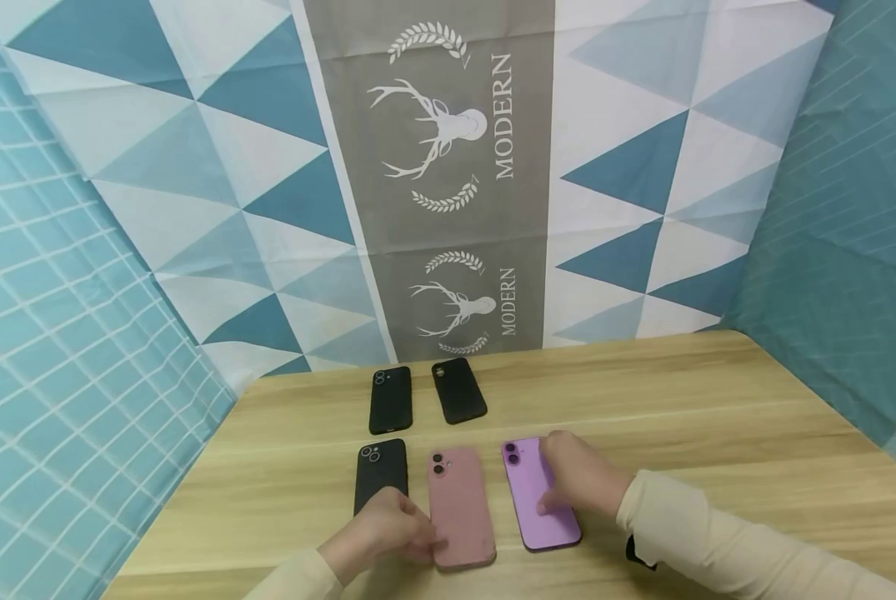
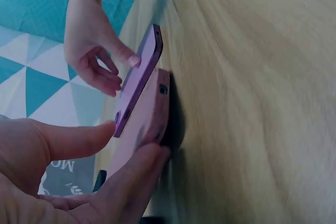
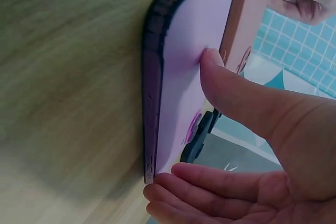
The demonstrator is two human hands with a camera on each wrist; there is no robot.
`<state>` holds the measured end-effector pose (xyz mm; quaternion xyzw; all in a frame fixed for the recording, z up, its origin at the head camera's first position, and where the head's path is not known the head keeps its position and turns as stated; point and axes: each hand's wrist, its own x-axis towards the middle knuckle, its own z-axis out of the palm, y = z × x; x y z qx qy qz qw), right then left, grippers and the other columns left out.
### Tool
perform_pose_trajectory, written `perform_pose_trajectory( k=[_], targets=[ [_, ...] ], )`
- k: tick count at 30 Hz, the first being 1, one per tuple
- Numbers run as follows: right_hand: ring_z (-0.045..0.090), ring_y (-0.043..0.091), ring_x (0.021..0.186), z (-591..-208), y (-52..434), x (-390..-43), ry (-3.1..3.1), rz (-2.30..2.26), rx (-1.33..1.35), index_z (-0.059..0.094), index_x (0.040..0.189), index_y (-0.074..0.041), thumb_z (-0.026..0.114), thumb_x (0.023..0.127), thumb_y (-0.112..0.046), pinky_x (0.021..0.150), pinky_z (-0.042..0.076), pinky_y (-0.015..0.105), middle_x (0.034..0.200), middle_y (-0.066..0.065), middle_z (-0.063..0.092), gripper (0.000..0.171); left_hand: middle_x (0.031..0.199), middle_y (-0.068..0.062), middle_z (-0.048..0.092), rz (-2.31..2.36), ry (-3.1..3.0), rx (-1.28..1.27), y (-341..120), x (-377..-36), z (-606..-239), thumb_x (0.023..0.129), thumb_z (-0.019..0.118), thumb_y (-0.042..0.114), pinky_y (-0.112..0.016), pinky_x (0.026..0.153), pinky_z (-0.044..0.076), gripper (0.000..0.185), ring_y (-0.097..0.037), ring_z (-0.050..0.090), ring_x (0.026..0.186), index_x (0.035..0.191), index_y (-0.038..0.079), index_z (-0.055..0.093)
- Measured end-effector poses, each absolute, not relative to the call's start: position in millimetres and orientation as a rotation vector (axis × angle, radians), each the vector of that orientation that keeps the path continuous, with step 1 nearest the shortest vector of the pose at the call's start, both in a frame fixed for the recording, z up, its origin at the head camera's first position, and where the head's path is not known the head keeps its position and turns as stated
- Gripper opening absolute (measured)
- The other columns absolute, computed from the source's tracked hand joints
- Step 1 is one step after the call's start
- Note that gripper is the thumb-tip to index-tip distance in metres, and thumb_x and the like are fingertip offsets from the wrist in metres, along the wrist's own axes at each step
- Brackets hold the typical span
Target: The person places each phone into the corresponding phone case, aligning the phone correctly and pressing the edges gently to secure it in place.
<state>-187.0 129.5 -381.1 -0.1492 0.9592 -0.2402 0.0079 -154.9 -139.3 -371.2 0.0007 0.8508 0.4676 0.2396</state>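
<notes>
A pink phone (image 1: 463, 508) lies back up on the wooden table, its two camera lenses at the far end. My left hand (image 1: 387, 525) is at its near left edge; in the left wrist view the fingertips (image 2: 152, 153) touch its side while the thumb stands apart. To the right lies a purple phone (image 1: 528, 500) with a dark edge, also back up. My right hand (image 1: 583, 475) is over it, thumb (image 3: 212, 59) resting on the back and fingers stretched beside its camera end. Left of the pink phone, a black phone (image 1: 382, 471) is partly hidden by my left hand.
Farther back on the table (image 1: 643, 392) lie another black phone (image 1: 391, 400) and a black phone-shaped item (image 1: 459, 392) with a camera area in its corner. Patterned cloth (image 1: 620, 167) hangs behind the table and on both sides. A dark band (image 1: 640, 554) shows at my right sleeve.
</notes>
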Motion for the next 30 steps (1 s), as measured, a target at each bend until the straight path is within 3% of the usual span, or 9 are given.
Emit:
perform_pose_trajectory(
  k=[9, 14, 17, 19, 25, 26, 30],
  targets=[
    [0.046, 0.015, 0.06, -383, 126, -187, 3.054, -0.688, -0.496, 0.055, 0.067, -0.001, 0.095, 0.047, -0.017, 0.052, 0.042, 0.024, 0.064, 0.004, 0.051, 0.048, 0.083, -0.014, 0.074, 1.227, 2.423, 0.005, -138, -173, -349, 0.08, 0.068, 0.008, -0.035, 0.075, 0.06, 0.019, -0.022, 0.072, 0.076, 0.094, -0.004, 0.068],
    [0.05, 0.018, 0.063, -376, 125, -189, 3.075, -0.539, -0.442, 0.055, 0.07, 0.001, 0.094, 0.049, -0.017, 0.061, 0.051, 0.032, 0.066, 0.008, 0.054, 0.048, 0.081, -0.009, 0.071, 1.196, 2.638, 0.012, -118, -212, -332, 0.084, 0.071, 0.021, -0.033, 0.072, 0.058, 0.022, -0.017, 0.069, 0.073, 0.093, 0.001, 0.07],
    [0.053, 0.02, 0.064, -371, 121, -191, 3.052, -0.511, -0.458, 0.054, 0.072, 0.002, 0.093, 0.049, -0.013, 0.066, 0.055, 0.036, 0.068, 0.01, 0.056, 0.047, 0.072, -0.01, 0.069, 1.089, 2.793, 0.009, -107, -240, -327, 0.084, 0.073, 0.029, -0.032, 0.068, 0.057, 0.029, -0.016, 0.065, 0.066, 0.083, 0.0, 0.072],
    [0.054, 0.02, 0.063, -368, 118, -192, 3.025, -0.547, -0.444, 0.055, 0.072, 0.001, 0.092, 0.048, -0.007, 0.066, 0.056, 0.035, 0.068, 0.01, 0.057, 0.045, 0.077, -0.011, 0.069, 0.968, 2.903, 0.013, -100, -258, -327, 0.083, 0.074, 0.034, -0.033, 0.071, 0.056, 0.035, -0.018, 0.064, 0.071, 0.081, -0.001, 0.072],
    [0.056, 0.017, 0.062, -367, 113, -191, 2.997, -0.589, -0.398, 0.058, 0.072, 0.001, 0.092, 0.046, 0.0, 0.064, 0.058, 0.03, 0.069, 0.01, 0.061, 0.043, 0.124, -0.022, 0.063, 0.894, 2.996, 0.027, -75, -298, -339, 0.077, 0.078, 0.039, -0.043, 0.097, 0.053, 0.065, -0.036, 0.06, 0.114, 0.119, -0.007, 0.061],
    [0.057, 0.018, 0.062, -368, 112, -190, 2.996, -0.588, -0.395, 0.058, 0.072, 0.001, 0.091, 0.046, 0.001, 0.063, 0.058, 0.03, 0.069, 0.011, 0.061, 0.042, 0.125, -0.022, 0.062, 0.921, 2.991, 0.021, -72, -302, -342, 0.076, 0.078, 0.038, -0.043, 0.097, 0.053, 0.07, -0.036, 0.06, 0.115, 0.124, -0.008, 0.057],
    [0.06, 0.021, 0.064, -369, 108, -185, 2.996, -0.561, -0.388, 0.059, 0.074, 0.003, 0.092, 0.047, -0.002, 0.065, 0.059, 0.033, 0.071, 0.013, 0.062, 0.043, 0.118, -0.02, 0.065, 0.911, 2.983, -0.096, -67, -313, -353, 0.075, 0.078, 0.034, -0.041, 0.093, 0.054, 0.064, -0.031, 0.063, 0.105, 0.121, -0.006, 0.058]
  ],
)
